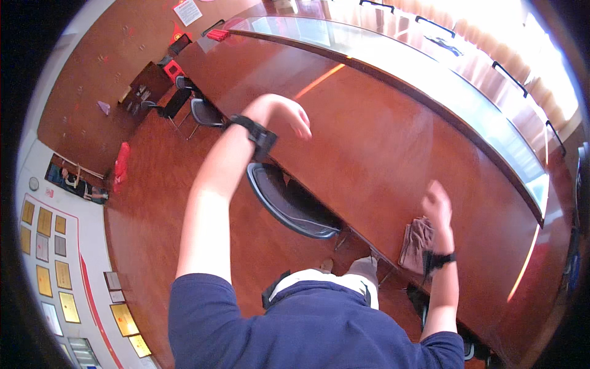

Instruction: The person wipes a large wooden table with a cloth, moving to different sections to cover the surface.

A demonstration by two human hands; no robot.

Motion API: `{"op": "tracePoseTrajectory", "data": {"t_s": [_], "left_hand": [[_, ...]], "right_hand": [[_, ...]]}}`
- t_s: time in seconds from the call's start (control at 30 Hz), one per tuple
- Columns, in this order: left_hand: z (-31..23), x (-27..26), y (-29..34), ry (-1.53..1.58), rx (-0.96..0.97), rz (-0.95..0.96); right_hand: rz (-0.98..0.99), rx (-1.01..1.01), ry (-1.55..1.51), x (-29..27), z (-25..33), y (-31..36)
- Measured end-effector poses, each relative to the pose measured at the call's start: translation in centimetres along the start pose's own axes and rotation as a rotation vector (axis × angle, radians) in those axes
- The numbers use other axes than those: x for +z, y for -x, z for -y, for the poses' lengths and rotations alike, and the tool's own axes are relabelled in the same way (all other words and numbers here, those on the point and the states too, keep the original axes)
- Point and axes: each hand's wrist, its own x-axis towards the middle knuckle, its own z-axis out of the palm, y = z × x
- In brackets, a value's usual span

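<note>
My left hand (287,115) is raised over the long reddish-brown table (369,135), bent down at the wrist. Its fingers hang loosely bent with small gaps, and nothing shows in them. A black strap with a dark box (260,140) circles that wrist. Farther right, my right hand (437,206) is also held up over the table, slightly blurred, its fingers turned away so their pose is hidden. Another black band (441,261) goes round the right wrist. Beside that forearm a folded brown cloth (416,242) lies at the table's near edge, partly covered by the arm.
A dark chair (289,203) stands against the table's near side; more chairs (206,113) are farther left. A raised pale glossy panel (393,61) runs along the far side. Red items (218,35) lie at the far left end. Framed plaques (69,307) hang on the left wall.
</note>
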Motion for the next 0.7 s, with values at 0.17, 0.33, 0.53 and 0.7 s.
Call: {"op": "tracePoseTrajectory", "data": {"t_s": [0.17, 0.33, 0.53, 0.7], "left_hand": [[3.3, 7.5, -4.7, -0.611, 0.227, -0.747], [-1.1, 12.2, -2.4, -0.83, -0.093, -0.593], [6.4, 17.4, -8.7, -0.19, -0.088, -0.955], [8.3, 31.5, -13.6, 0.192, 0.194, -0.174]], "right_hand": [[-0.191, -0.131, -0.131, -6.3, 13.9, -10.7], [0.495, -0.424, -0.461, -4.5, 13.2, -9.5], [-0.399, 0.013, -0.142, -1.6, 5.9, -3.9], [-0.043, 0.245, 0.52, 7.5, 2.7, 14.7]]}}
